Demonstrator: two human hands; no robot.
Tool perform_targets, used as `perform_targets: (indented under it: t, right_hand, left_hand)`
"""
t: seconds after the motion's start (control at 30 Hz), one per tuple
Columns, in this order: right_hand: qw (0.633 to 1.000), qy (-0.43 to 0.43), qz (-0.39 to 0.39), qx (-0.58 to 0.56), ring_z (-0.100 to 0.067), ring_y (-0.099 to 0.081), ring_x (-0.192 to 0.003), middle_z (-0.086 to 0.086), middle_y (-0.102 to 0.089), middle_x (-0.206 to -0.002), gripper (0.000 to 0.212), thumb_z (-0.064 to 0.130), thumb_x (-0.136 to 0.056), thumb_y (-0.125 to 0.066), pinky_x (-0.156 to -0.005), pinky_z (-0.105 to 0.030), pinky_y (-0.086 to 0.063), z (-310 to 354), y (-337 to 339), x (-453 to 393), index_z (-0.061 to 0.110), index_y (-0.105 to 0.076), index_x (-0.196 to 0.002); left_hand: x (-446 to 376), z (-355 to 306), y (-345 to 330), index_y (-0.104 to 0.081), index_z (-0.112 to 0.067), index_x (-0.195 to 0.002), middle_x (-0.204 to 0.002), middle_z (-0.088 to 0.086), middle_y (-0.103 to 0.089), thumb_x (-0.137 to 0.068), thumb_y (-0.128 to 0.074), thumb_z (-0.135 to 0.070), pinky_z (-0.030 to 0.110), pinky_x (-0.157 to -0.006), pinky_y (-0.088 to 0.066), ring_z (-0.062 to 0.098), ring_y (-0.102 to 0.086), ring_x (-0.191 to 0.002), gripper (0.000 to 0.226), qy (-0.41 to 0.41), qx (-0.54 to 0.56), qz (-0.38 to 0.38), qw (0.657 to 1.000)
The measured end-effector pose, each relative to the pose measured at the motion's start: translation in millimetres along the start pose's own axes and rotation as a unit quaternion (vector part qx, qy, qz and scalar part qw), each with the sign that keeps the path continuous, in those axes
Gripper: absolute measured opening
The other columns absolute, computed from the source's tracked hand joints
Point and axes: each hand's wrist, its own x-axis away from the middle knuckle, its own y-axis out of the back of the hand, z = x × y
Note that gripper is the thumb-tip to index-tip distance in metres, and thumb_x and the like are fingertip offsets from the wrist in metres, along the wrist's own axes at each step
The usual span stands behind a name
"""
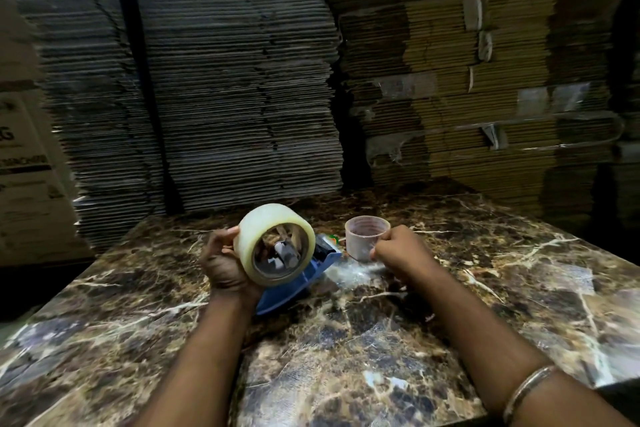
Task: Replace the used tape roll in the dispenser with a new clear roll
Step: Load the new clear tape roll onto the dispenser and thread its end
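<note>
Head view, the only one we have, looks down on a marble-patterned table [381,340] with stacks of flattened cardboard [225,80] rising behind its far edge. Our left hand [225,260] is curled around the new clear tape roll [273,244], fingers wrapped on its outer face, thumb near the top. The roll sits against the blue tape dispenser [294,284], near the middle of the table toward the far edge, and through the roll's open core we see what looks like the dispenser's hub. We judge the roll to be on or almost on that hub, though we cannot tell whether it is fully seated.

Our right hand [398,250] is closed around the used tape core [365,236], a pale, nearly bare ring that stands on the table just right of the dispenser's cutter end. A bangle [530,388] rides on that wrist.

The relation that matters: the roll's axis points roughly toward us and slightly right, in line with the hub, so any seating push would run along that axis, away from our left palm. The left hand is already on the roll and is the one placed for it. The right hand is occupied with the old core, which likely needs setting aside before it can draw the tape end toward the cutter.
</note>
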Motion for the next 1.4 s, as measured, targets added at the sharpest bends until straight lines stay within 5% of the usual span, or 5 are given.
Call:
perform_targets:
  t: [0.33, 0.43, 0.6, 0.93, 1.4]
  right_hand:
    - [0.988, 0.073, 0.130, 0.048, -0.018, -0.072, -0.072, -0.008, -0.075, -0.074, 0.005, 0.011, -0.074, -0.072, -0.068, -0.034, -0.058, -7.2, 11.5, 6.1, 0.008, -0.075, -0.075]
    - [0.986, 0.097, 0.111, 0.080, -0.015, -0.073, -0.071, -0.002, -0.075, -0.071, 0.004, 0.015, -0.070, -0.074, -0.070, -0.035, -0.061, -8.3, 10.3, 6.4, 0.012, -0.076, -0.070]
    - [0.983, 0.098, 0.080, 0.132, -0.010, -0.071, -0.073, 0.007, -0.074, -0.073, 0.010, 0.025, -0.059, -0.077, -0.074, -0.037, -0.061, -8.5, 11.0, 7.5, 0.028, -0.077, -0.068]
    - [0.984, 0.048, 0.016, 0.172, -0.007, -0.067, -0.072, 0.012, -0.071, -0.066, 0.044, 0.057, -0.042, -0.087, -0.074, -0.034, -0.058, -9.6, 19.4, 4.5, 0.024, -0.073, -0.068]
    - [0.989, 0.034, 0.080, 0.120, -0.016, -0.071, -0.069, 0.003, -0.071, -0.065, 0.015, 0.024, -0.069, -0.081, -0.074, -0.037, -0.060, -11.0, 12.8, -2.1, 0.016, -0.068, -0.070]
  left_hand:
    - [16.6, 2.9, -20.0, -0.049, -0.016, -0.058, -0.045, -0.002, -0.056, -0.068, -0.048, -0.015, 0.016, -0.048, -0.048, 0.018, -0.058, -0.040, 0.011, -0.061, -0.010, -0.035, 0.998]
    - [17.7, 4.4, -21.9, -0.056, -0.017, -0.049, -0.047, -0.001, -0.059, -0.078, -0.042, -0.013, 0.019, -0.053, -0.050, 0.019, -0.061, -0.043, 0.033, -0.062, -0.012, -0.049, 0.997]
    - [16.8, 5.5, -19.1, -0.048, -0.016, -0.065, -0.050, 0.000, -0.060, -0.064, -0.049, -0.018, 0.020, -0.052, -0.052, 0.021, -0.062, -0.049, 0.003, -0.057, -0.027, -0.039, 0.997]
    - [8.9, 6.8, -8.0, -0.047, -0.019, -0.063, -0.062, 0.001, -0.054, -0.063, -0.054, -0.018, 0.024, -0.059, -0.049, 0.024, -0.059, -0.057, 0.007, -0.051, -0.037, -0.044, 0.997]
    - [4.7, 7.3, -5.6, -0.051, -0.018, -0.064, -0.066, 0.003, -0.057, -0.063, -0.055, -0.020, 0.027, -0.062, -0.046, 0.027, -0.059, -0.062, 0.004, -0.048, -0.051, -0.095, 0.993]
